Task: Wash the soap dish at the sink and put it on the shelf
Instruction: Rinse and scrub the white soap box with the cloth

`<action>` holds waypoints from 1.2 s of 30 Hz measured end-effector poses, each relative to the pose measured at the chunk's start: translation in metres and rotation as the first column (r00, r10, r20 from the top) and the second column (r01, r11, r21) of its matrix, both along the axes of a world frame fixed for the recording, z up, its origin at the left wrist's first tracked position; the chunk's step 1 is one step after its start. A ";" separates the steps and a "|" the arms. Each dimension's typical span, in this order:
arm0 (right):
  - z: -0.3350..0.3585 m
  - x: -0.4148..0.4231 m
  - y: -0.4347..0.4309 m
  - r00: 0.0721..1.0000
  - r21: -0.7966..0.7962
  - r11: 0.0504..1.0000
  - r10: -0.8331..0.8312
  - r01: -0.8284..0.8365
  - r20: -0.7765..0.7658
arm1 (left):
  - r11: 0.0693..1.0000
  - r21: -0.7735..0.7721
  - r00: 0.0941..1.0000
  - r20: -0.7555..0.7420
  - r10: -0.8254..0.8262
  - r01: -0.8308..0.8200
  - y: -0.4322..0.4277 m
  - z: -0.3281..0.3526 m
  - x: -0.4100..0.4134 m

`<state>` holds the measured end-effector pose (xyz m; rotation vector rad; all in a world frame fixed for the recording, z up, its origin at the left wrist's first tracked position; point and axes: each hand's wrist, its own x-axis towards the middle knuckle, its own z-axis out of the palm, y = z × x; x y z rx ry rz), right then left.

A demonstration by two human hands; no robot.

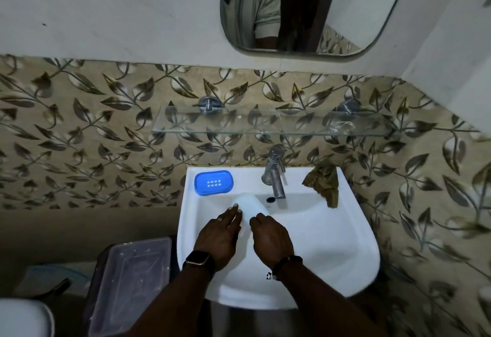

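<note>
The soap dish is in two pieces. Its blue slotted tray (214, 182) lies on the back left rim of the white sink (332, 243). Its pale white part (249, 205) is over the basin, held between both my hands and blurred. My left hand (219, 235), with a watch on the wrist, presses straight fingers against the part's left side. My right hand (271, 238), with a bead bracelet, curls its fingers on the right side. The glass shelf (265, 131) is on the wall above the tap (275, 177). I see no water running.
A crumpled brown cloth (322, 184) hangs over the sink's back right rim. A clear plastic lid (132, 278) lies on a dark bin left of the sink. A mirror (305, 10) hangs above the shelf. A small clear wrapper (341, 127) lies on the shelf's right end.
</note>
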<state>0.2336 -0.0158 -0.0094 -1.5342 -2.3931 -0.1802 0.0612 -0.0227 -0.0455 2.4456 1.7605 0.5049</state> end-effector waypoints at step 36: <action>0.069 0.046 -0.025 -0.082 -0.673 0.715 -0.694 -0.187 -0.715 | 0.996 -0.013 0.877 0.474 0.082 -0.086 0.017 0.064 0.041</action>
